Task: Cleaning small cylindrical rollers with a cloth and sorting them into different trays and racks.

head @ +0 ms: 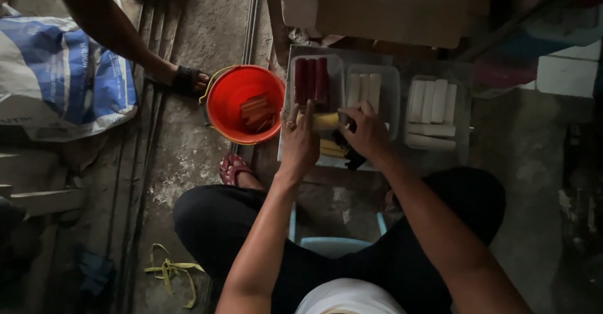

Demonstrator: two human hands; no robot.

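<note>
You sat over a low tray on the floor, both hands working at one yellow stick. Your left hand curled around its near end, the grip closed on it, thumb up. Your right hand pinched the far end, grip likewise closed; a dark object sat under that hand, too dim to identify.

Progress, as judged from the layout: three clear containers were already filled. The red sticks lay side by side in the left one, the pale sticks in the middle one, and the white sticks in the right one, some lengthwise, some crosswise. A few more yellow pieces lay just below the held stick, so some yellow pieces remained unsorted.

The held stick looked short, blunt-ended, pale yellow, lying roughly level between your hands, over the tray's front edge.

An orange bucket with reddish pieces stood just left of the tray. Another person's sandalled foot rested near the bucket.
</note>
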